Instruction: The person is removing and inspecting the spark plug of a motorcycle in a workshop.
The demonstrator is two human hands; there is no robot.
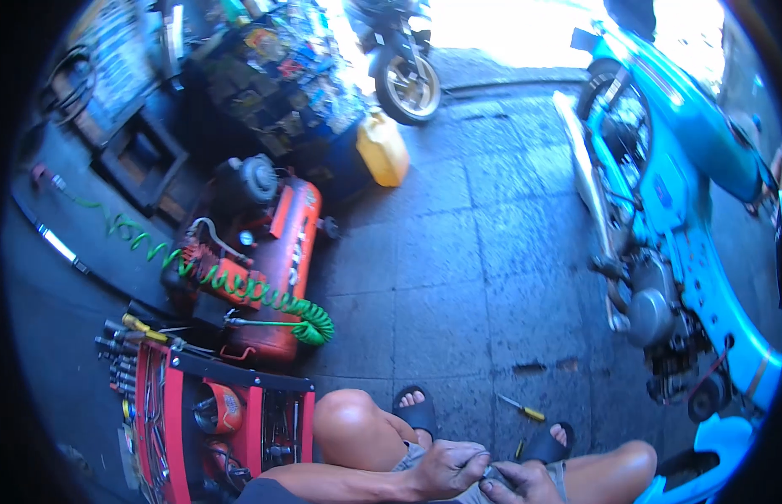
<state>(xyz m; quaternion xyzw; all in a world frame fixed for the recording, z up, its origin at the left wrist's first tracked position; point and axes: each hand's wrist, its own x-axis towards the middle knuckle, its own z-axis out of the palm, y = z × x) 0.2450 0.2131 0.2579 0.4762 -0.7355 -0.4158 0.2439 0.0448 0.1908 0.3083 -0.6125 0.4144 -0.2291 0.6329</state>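
Low in the view, my left hand [448, 469] and my right hand [525, 482] meet between my bent knees. The fingers of both are curled and pinched close together. Some small greyish thing seems to sit between the fingertips, too small and covered to name. Dark smudges mark the fingers. On the floor ahead of my hands, between my sandalled feet, lies a screwdriver [532, 413] with a yellow handle. A smaller yellowish piece [519, 448] lies closer to me, by my right foot.
At left stands a red tool rack [174, 420] with sockets and tools, behind it a red air compressor [297, 244] with a green coiled hose [315, 326]. A partly stripped blue motorcycle [660, 189] fills the right. Farther off are a yellow jerrycan [382, 151] and another motorcycle's wheel [405, 91].
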